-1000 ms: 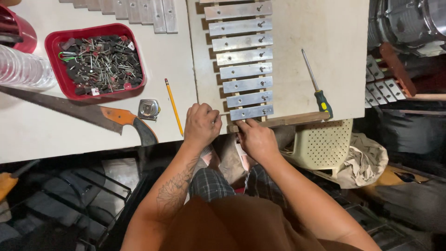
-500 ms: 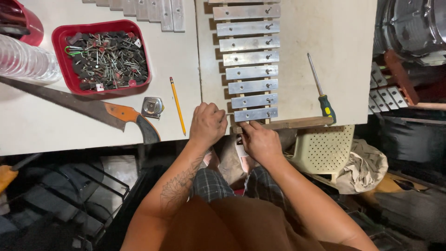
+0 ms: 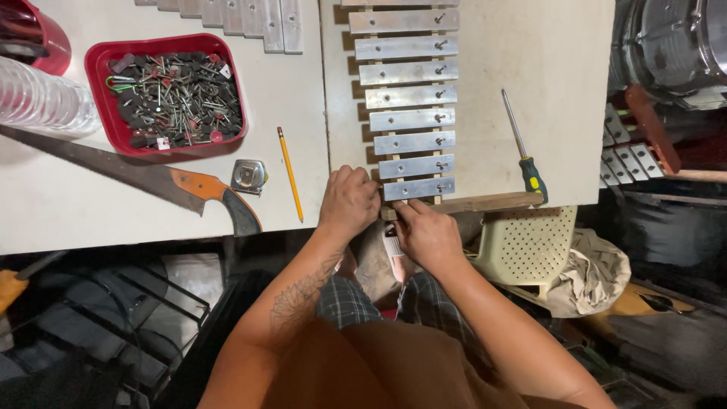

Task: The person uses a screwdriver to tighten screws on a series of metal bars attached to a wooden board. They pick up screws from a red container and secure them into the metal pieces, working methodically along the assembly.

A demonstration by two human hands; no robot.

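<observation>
The metal bar [image 3: 419, 188] nearest the person is the last of a row of grey bars fixed across two wooden rails [image 3: 462, 204] on a pale board at the near edge of the desk [image 3: 45, 204]. The left hand [image 3: 350, 203] rests curled at that bar's left end, fingers [image 3: 363, 180] bent over the board edge; whether they pinch anything cannot be told. The right hand [image 3: 429, 235] sits just below the bar, fingers pressed against the front rail, their grasp hidden under the knuckles.

Right of the bars, well apart from the hands, lies a screwdriver [image 3: 522, 150] with a green and yellow handle. Left of the left hand a yellow pencil [image 3: 289, 173] lies lengthwise, then a small tape measure [image 3: 248, 175], then a handsaw [image 3: 144, 178] with an orange and black handle. More loose grey bars [image 3: 227, 15] are cut off at the top edge.

A clear ridged plastic thing [image 3: 42, 98] and a dark red vessel [image 3: 34, 34] are cut off at the left. Below the desk a perforated cream basket [image 3: 530, 242] is partly covered by crumpled cloth [image 3: 594, 273].

A red tray [image 3: 102, 57] holds a heap of screws, nails and small red-capped pieces.
</observation>
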